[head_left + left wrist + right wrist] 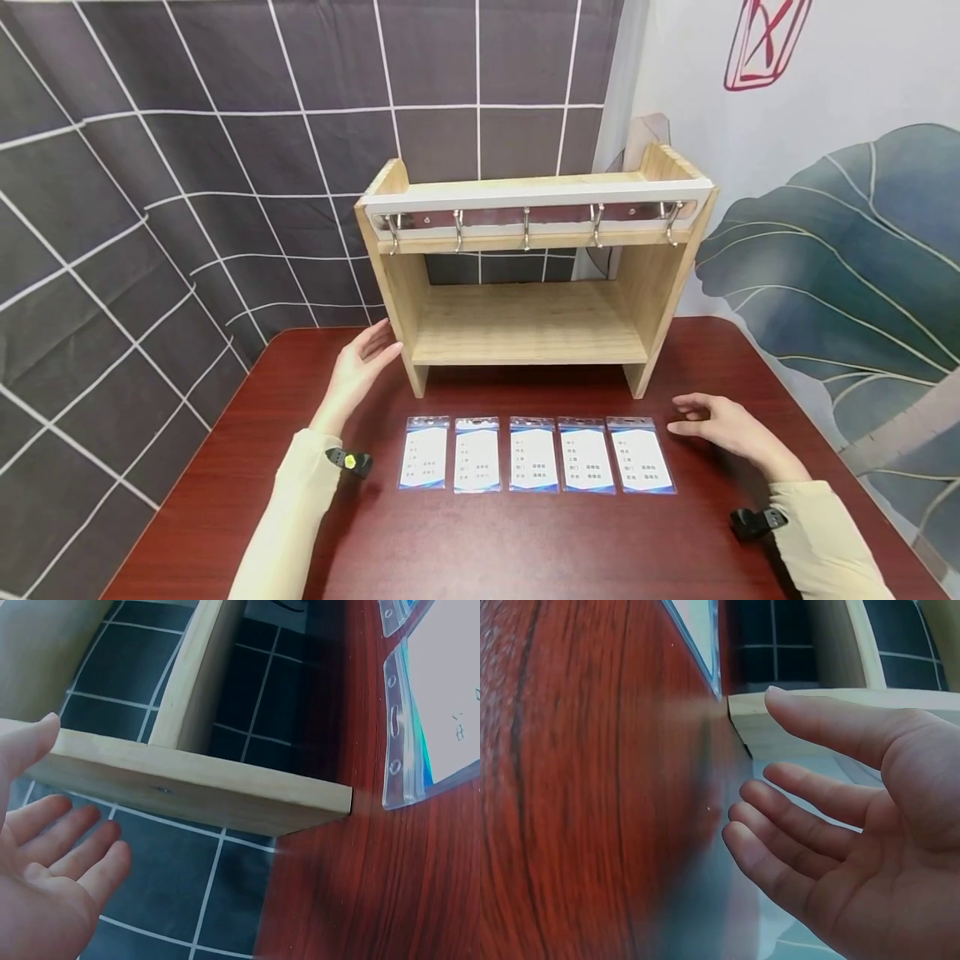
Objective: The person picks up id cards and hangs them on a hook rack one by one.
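Note:
A small wooden shelf (528, 325) with a white front rail (540, 197) and several metal hooks (527, 229) stands upright on the table. Several clear badge holders (534, 454) with white and blue printed cards lie in a row before it. Beside the shelf's left side panel (225, 780) is my left hand (362, 367), thumb and fingers spread with nothing held. Whether it touches the panel I cannot tell. My right hand (716, 425) hovers right of the rightmost badge holder (641, 454), its fingers loosely bent and holding nothing, as the right wrist view shows too (840, 817).
The reddish-brown table (525, 542) carries the shelf and cards. Dark grid-patterned cloth (225, 167) hangs behind and to the left. A pale curtain with large leaf prints (847, 250) is at the right. Each wrist wears a black strapped device (757, 523).

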A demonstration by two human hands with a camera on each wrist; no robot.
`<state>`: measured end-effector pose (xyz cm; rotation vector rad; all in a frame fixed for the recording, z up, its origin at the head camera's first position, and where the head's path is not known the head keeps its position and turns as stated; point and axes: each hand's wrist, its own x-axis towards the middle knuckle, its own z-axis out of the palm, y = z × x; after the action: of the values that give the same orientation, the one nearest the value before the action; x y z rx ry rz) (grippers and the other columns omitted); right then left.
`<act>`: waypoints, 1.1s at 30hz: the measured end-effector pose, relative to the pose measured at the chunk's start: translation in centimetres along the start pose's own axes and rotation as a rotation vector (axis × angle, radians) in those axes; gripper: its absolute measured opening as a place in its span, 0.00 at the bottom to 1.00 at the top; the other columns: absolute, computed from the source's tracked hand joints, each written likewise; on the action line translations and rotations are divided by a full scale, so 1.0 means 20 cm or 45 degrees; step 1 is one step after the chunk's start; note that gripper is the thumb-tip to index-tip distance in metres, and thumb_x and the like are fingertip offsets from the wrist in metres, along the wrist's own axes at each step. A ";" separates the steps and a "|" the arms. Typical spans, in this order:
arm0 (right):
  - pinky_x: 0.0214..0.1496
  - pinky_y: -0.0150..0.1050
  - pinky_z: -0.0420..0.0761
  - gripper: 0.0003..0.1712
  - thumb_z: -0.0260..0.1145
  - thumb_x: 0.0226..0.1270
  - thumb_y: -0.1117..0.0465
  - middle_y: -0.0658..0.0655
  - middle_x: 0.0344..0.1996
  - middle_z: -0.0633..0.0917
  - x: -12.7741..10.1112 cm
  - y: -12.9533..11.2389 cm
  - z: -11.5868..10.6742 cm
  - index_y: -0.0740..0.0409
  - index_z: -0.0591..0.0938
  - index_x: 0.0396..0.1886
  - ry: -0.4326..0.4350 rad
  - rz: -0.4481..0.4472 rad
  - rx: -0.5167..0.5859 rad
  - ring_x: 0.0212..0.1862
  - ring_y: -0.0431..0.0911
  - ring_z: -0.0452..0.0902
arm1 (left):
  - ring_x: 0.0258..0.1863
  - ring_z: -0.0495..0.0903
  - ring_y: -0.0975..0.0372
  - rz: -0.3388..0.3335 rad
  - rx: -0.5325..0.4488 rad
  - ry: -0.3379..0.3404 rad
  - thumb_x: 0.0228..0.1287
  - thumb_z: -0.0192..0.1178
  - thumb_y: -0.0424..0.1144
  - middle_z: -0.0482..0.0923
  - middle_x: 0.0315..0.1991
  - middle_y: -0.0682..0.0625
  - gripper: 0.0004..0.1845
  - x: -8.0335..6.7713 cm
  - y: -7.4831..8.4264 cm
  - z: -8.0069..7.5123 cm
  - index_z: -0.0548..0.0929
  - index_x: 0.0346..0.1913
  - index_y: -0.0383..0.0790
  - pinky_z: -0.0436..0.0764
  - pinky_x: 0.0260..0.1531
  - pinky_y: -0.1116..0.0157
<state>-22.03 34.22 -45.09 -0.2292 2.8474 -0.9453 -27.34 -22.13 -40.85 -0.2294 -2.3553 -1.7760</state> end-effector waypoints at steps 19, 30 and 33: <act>0.54 0.56 0.85 0.34 0.78 0.61 0.55 0.69 0.53 0.86 0.06 -0.02 0.06 0.73 0.81 0.61 -0.038 -0.120 0.026 0.52 0.61 0.82 | 0.69 0.76 0.46 0.004 0.027 0.008 0.70 0.71 0.40 0.78 0.67 0.34 0.32 0.05 -0.02 0.08 0.75 0.72 0.31 0.77 0.70 0.53; 0.49 0.49 0.82 0.33 0.81 0.56 0.57 0.64 0.48 0.87 0.10 -0.06 0.07 0.72 0.83 0.57 -0.056 -0.165 -0.006 0.49 0.56 0.80 | 0.68 0.77 0.45 0.001 0.032 0.029 0.70 0.71 0.39 0.78 0.66 0.33 0.31 0.06 -0.02 0.09 0.76 0.70 0.29 0.77 0.70 0.51; 0.48 0.48 0.82 0.32 0.82 0.55 0.59 0.63 0.45 0.87 0.10 -0.06 0.08 0.73 0.84 0.55 -0.051 -0.193 -0.015 0.47 0.56 0.80 | 0.68 0.77 0.45 0.002 0.032 0.028 0.70 0.71 0.39 0.79 0.65 0.32 0.31 0.06 -0.02 0.09 0.76 0.70 0.28 0.77 0.70 0.51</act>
<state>-23.67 31.92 -45.89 -0.4656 2.8320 -0.9396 -28.79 -20.59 -41.38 -0.2076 -2.3600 -1.7387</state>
